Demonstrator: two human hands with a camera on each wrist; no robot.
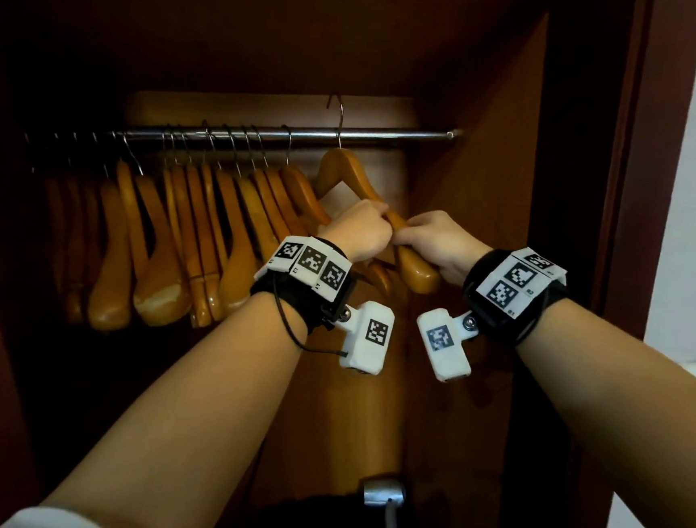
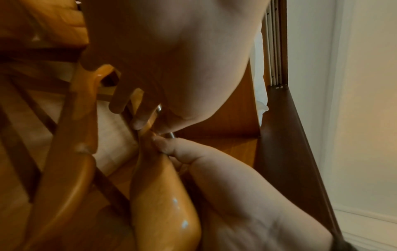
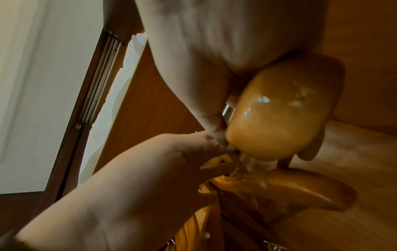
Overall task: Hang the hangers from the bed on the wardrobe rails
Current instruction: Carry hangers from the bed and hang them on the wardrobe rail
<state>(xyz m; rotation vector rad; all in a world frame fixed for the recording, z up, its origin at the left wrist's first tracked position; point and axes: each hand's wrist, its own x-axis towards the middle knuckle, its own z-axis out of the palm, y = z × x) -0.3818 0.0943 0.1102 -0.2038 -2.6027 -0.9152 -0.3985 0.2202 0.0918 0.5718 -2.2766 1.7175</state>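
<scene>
Two hands, left hand (image 1: 359, 233) and right hand (image 1: 440, 242), gripping hanger (image 1: 415, 269) arm

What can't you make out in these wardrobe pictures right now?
- Head view: whether the hanger being held has its hook over the rail; the hook tip stands above it.
- Head view: left hand and right hand cover the hanger's arm.
- Head view: far-left hangers lost in shadow.
- Wrist views: blurred.

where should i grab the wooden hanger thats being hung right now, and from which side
Grip the wooden hanger on its near sloping arm, coming from the front, below the rail. That arm juts toward you while the hook rides high. The left hand and right hand grip there.
</scene>
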